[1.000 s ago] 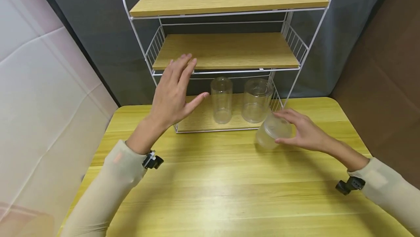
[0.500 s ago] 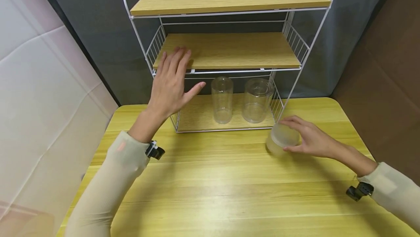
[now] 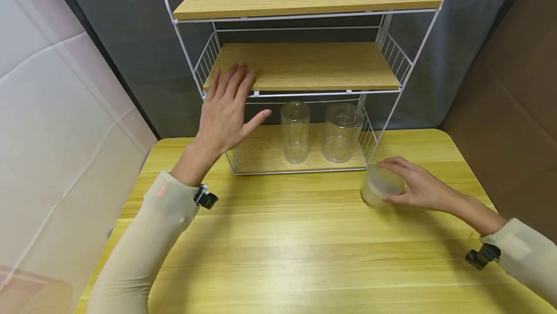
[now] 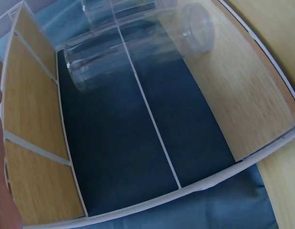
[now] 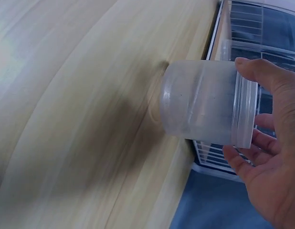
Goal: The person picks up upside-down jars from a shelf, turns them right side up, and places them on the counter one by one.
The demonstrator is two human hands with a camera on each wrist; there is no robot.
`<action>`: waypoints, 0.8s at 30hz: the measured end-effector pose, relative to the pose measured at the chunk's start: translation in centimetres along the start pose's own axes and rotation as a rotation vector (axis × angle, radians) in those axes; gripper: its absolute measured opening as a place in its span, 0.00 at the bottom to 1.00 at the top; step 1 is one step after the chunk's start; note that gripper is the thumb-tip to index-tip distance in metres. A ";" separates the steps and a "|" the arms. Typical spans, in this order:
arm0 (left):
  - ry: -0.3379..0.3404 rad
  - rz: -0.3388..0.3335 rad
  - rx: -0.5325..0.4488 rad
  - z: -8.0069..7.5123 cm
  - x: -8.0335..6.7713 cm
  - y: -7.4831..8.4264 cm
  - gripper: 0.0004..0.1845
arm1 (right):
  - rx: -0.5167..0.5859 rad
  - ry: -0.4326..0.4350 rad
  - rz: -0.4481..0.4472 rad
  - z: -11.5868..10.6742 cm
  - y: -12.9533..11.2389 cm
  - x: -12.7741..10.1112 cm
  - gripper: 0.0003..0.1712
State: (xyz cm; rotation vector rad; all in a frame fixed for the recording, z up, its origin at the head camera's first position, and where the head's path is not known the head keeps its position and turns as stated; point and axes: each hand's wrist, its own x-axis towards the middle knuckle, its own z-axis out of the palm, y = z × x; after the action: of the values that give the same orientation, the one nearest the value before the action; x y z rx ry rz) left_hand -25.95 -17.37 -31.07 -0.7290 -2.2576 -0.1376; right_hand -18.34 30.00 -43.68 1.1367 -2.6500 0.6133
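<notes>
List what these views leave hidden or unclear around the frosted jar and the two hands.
- Frosted jar, head view: its far right side is behind the right hand.
- Left hand, left wrist view: only a sliver at the frame edge.
- Table, right wrist view: blurred.

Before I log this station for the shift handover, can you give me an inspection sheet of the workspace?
Surface: yellow wooden table, bare in front.
Job's things: frosted plastic jar on the table; two clear plastic jars on the bottom shelf of the white wire rack.
Clutter: nothing seen.
Grippers: right hand holds the frosted jar; left hand open, fingers at the middle shelf edge.
Cables: nothing seen.
Surroundings: grey cloth backdrop, pale panel at left.
</notes>
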 end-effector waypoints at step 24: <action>0.085 0.066 0.095 0.8 -0.4 -0.3 0.48 | -0.049 -0.026 0.025 -0.4 1.8 -1.9 0.46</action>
State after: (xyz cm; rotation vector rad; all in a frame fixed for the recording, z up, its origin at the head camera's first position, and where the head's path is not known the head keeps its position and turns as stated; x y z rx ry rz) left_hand -26.46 -17.56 -31.89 -0.7322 -2.1420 -0.0285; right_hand -18.31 32.49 -44.52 1.1068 -2.6896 0.5392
